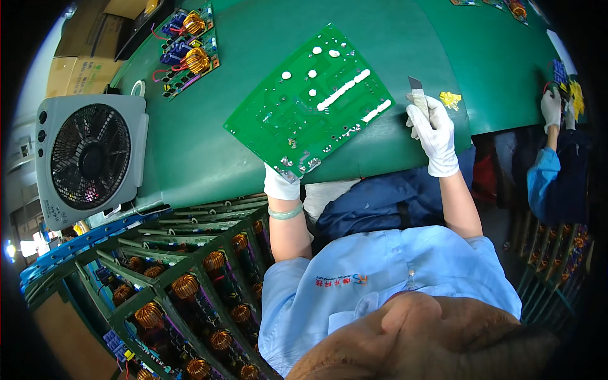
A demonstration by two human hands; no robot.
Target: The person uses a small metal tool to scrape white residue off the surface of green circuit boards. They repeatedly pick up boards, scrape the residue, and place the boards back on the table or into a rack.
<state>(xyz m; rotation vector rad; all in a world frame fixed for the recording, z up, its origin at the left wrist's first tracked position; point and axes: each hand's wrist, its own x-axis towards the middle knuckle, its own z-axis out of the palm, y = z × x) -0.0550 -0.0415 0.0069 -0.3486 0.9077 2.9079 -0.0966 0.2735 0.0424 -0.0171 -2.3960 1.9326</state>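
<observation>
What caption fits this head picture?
Gloved left hand holds a green circuit board; right hand grips a small blade.

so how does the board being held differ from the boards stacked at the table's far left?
The held board shows its bare solder side; the stacked boards lie component side up, with copper coils and blue parts. The held one looks larger and is tilted up, gripped at its corner by the left hand; the stacked ones rest on the table. Both are green.

Brown cardboard boxes (82,54) stacked upper left, behind fan (88,158).
</observation>
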